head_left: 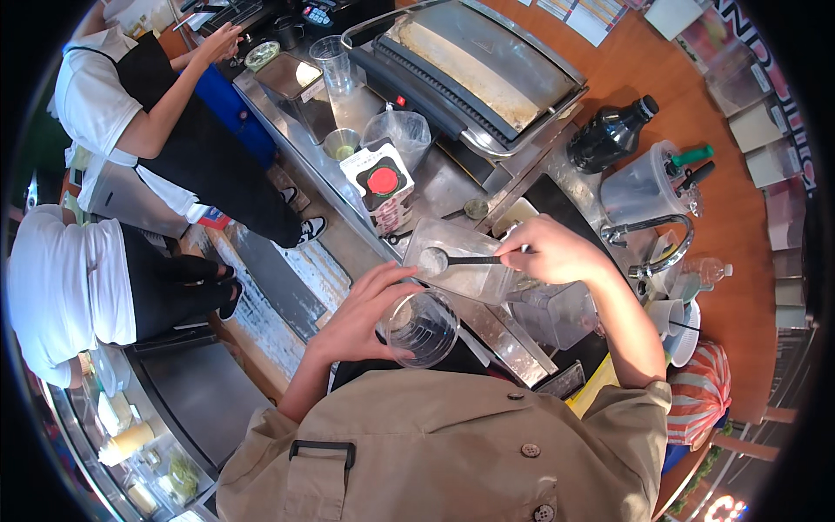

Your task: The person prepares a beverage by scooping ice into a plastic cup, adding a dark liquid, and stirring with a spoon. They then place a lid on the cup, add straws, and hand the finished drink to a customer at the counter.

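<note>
My left hand (365, 309) is wrapped round a clear cup (432, 335) with markings on its side, seen from above. Pinched in my right hand (550, 250) is the black handle of a scoop (474, 259). White powder or grains fill the scoop's bowl, which is held just beyond the cup's rim, above the near-left part of a clear rectangular tub (491, 283). Some pale contents show in that tub. A milk-style carton (380, 187) with a red cap stands beyond my left hand. Another clear square container (557, 315) is beneath my right forearm.
A large press grill (470, 70) occupies the back counter. To the right are a dark jug (613, 135), a clear pitcher (639, 187) holding utensils and a curved tap (674, 248). Two people in white shirts, one at a counter (143, 113), one nearer (70, 278), stand on the left.
</note>
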Available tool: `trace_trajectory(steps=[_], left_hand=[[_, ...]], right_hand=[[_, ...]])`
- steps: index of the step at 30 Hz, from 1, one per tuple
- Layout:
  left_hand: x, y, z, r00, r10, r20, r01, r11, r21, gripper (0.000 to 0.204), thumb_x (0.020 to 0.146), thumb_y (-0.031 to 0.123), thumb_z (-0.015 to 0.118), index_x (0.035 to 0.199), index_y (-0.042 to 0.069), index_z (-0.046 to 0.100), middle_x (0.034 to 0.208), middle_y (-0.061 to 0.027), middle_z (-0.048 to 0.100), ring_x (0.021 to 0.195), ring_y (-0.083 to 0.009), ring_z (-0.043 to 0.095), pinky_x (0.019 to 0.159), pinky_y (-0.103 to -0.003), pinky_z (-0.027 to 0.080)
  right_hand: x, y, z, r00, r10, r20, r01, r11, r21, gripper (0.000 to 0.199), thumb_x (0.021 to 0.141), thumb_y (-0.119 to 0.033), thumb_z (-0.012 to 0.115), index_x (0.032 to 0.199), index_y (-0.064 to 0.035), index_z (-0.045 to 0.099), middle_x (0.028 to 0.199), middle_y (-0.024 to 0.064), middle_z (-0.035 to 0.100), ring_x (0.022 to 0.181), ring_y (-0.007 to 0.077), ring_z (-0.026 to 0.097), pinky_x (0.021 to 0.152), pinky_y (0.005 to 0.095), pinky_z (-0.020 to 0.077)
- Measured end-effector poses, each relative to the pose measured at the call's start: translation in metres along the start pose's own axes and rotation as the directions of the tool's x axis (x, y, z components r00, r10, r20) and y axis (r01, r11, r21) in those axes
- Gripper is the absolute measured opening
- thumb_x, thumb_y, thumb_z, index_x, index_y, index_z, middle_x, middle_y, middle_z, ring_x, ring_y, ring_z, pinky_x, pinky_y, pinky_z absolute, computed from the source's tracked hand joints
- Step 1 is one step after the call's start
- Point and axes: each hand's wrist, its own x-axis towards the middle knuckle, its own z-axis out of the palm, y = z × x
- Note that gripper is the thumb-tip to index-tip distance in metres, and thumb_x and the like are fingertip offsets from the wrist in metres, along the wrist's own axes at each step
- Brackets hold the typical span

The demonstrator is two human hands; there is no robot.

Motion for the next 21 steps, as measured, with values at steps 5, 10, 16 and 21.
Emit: trace_trajectory(steps=[5,10,16,21], left_hand=[[-0.003,0.007,-0.011,0.992,-0.094,-0.089,0.087,0.993,-0.080,0.084,0.054,0.030,0.082,0.125,0.007,0.044,0.126,-0.0137,0.041,0.122,-0.0327,0.035,0.101,-0.041,0.030],[-0.002,0.009,-0.022,0.966,-0.225,-0.124,0.209,0.969,-0.132,0.086,0.052,0.028,0.083,0.124,0.003,0.042,0.118,-0.0152,0.046,0.114,-0.0312,0.043,0.097,-0.037,0.034],[0.010,0.017,-0.025,0.976,-0.090,-0.198,0.073,0.993,-0.093,0.085,0.051,0.025,0.084,0.123,0.002,0.043,0.118,-0.0144,0.047,0.112,-0.0308,0.046,0.096,-0.037,0.035],[0.004,0.015,-0.018,0.971,-0.104,-0.217,0.079,0.989,-0.122,0.088,0.047,0.024,0.086,0.122,0.003,0.044,0.119,-0.0135,0.047,0.114,-0.0287,0.045,0.097,-0.037,0.036]], right_hand=[[-0.035,0.012,-0.017,0.987,0.156,-0.049,-0.135,0.947,0.292,0.016,0.078,-0.001,0.057,0.091,0.0042,0.065,0.070,0.0063,0.062,0.065,0.0109,0.057,0.059,0.0252,0.0439],[-0.074,-0.019,-0.018,0.967,0.072,-0.245,0.020,0.936,0.352,0.020,0.075,0.005,0.057,0.093,0.0028,0.066,0.068,0.0042,0.057,0.061,0.0101,0.053,0.055,0.0238,0.0410],[-0.063,-0.085,0.032,0.914,-0.264,-0.309,0.168,0.938,-0.304,0.031,0.070,-0.003,0.064,0.101,-0.0051,0.064,0.079,0.0062,0.056,0.062,0.0214,0.056,0.050,0.0316,0.0436],[-0.050,-0.099,0.035,0.931,-0.298,-0.210,0.163,0.856,-0.491,0.038,0.069,-0.014,0.070,0.106,-0.0081,0.062,0.085,0.0046,0.056,0.075,0.0228,0.058,0.057,0.0332,0.0469]])
